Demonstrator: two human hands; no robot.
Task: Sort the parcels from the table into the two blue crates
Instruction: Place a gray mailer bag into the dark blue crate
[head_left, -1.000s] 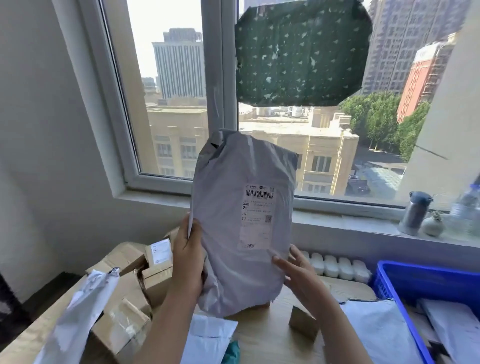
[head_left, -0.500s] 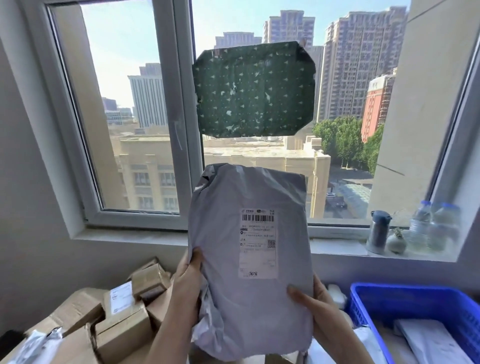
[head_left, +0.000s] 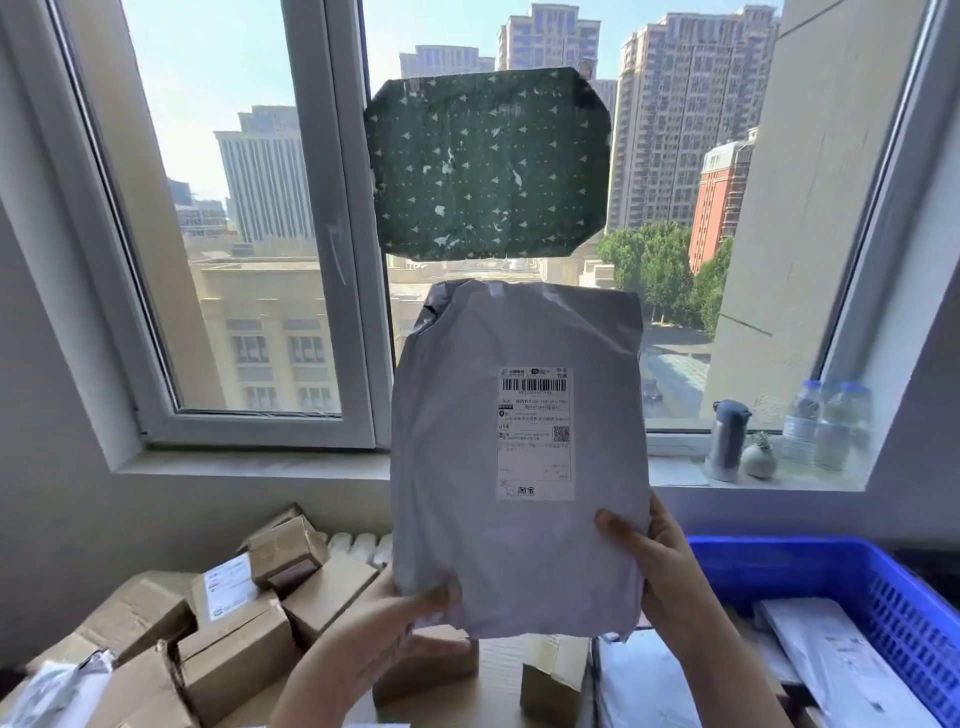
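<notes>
Upright, the grey parcel (head_left: 519, 441) hangs — left hand (head_left: 395, 629) pinching its bottom corner, right hand (head_left: 660, 561) its right edge.

Pale grey poly mailer (head_left: 519, 561), plain. Its shipping label (head_left: 535, 434): white w/ black barcode, QR code + txt. Bright blue crate (head_left: 779, 564), mesh-pattern side. Brown cardboard boxes (head_left: 234, 660), some w/ white labels. Dark green sheet (head_left: 488, 166) on the glass, small white specks in rows. White window frame (head_left: 343, 234). Grey flask (head_left: 727, 441), darker lid. White flat parcel (head_left: 841, 670) in crate.
</notes>
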